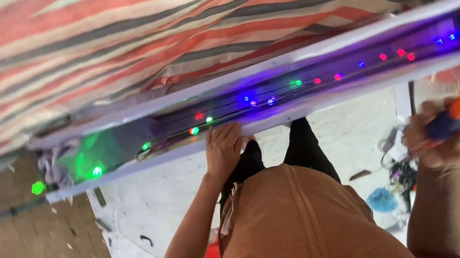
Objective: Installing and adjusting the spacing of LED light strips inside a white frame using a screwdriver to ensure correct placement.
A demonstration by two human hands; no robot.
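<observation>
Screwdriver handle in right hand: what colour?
Blue grip with an orange collar, on the screwdriver in the right hand; head view.
</observation>
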